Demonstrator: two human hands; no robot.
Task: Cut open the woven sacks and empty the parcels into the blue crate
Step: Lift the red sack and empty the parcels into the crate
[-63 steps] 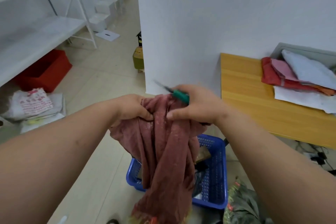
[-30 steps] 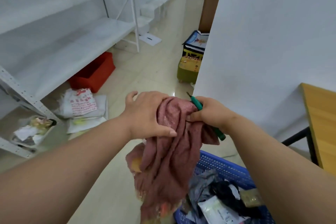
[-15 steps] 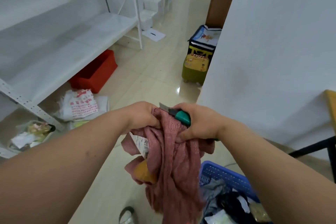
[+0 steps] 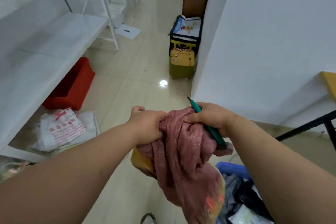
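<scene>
Evidently both hands clamp the bunched pink woven sack [image 4: 183, 154] above the blue plastic crate [image 4: 231, 166]: left hand [image 4: 147, 126] gathers cloth, right hand [image 4: 211, 119] also pins the green-handled cutter [image 4: 207, 123], blade outward.

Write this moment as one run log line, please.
left hand: grips sack | right hand: holds cutter and sack | crate: below, parcels inside

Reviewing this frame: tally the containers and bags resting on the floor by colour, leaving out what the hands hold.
Red: 1, the red bin under the shelf.
Blue: 1, the blue crate, partly hidden.
Olive-yellow: 1, the printed box.
Black: 1, the black bag behind it.
White: 1, the white printed sack.
Total: 5
</scene>
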